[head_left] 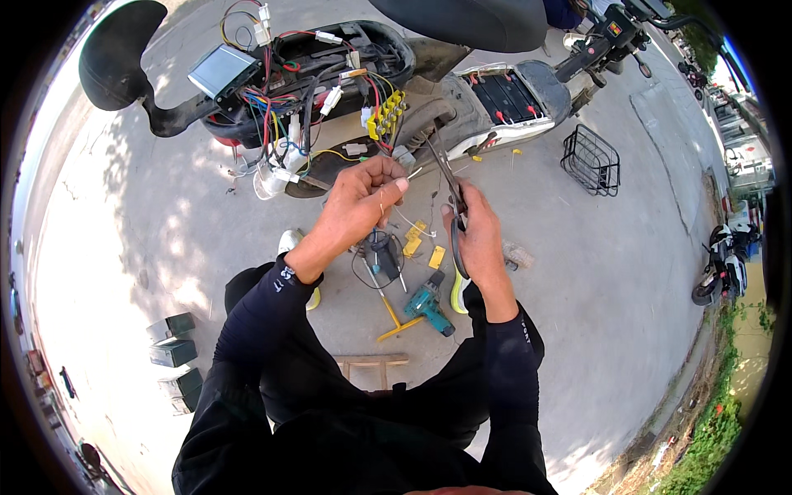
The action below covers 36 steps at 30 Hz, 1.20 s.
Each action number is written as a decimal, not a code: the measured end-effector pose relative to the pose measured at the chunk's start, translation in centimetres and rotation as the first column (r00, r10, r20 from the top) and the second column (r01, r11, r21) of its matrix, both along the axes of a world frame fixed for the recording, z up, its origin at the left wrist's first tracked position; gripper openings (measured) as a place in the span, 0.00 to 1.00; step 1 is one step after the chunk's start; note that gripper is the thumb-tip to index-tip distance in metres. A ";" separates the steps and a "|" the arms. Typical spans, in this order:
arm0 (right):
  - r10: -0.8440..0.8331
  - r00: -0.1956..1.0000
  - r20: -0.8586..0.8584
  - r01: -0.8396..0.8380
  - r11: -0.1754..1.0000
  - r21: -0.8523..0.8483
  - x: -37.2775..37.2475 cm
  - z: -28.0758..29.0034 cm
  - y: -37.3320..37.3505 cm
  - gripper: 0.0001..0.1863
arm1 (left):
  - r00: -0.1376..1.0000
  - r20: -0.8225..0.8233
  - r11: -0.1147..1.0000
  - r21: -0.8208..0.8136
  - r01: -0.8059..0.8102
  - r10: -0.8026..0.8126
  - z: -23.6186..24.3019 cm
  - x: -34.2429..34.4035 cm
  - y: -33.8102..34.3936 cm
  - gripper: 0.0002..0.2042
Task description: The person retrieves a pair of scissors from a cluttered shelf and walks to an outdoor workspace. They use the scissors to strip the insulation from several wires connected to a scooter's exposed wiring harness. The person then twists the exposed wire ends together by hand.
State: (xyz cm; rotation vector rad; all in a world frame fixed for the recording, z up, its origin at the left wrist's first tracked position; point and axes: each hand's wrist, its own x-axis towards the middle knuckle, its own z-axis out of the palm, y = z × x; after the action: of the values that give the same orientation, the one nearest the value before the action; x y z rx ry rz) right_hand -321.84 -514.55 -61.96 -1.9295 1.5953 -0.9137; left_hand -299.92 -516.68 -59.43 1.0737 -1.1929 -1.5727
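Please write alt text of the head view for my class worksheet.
A person's left hand pinches a thin wire while the right hand holds scissors, in front of a scooter with exposed wiring. A teal drill lies on the ground near the right shoe.

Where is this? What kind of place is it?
Probably an outdoor paved spot, maybe a roadside. You can see sunlit concrete ground with leafy shadows on it, green plants along the edge, and a parked motorbike beyond the opened-up scooter.

Conc. grnd (610, 305) (pt. sunlit), greenery (714, 450) rt.
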 end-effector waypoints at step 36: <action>0.100 0.989 -0.109 -0.109 0.991 -0.079 2.1 0.6 2.5 0.18 | 0.998 0.042 0.998 -0.030 0.050 -0.048 -0.9 -0.1 0.2 0.08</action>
State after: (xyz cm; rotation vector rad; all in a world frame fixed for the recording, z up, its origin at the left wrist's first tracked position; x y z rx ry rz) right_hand -319.75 -512.00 -61.33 -2.1302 1.5181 -0.8625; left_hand -299.99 -516.49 -60.37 1.0690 -1.2761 -1.5712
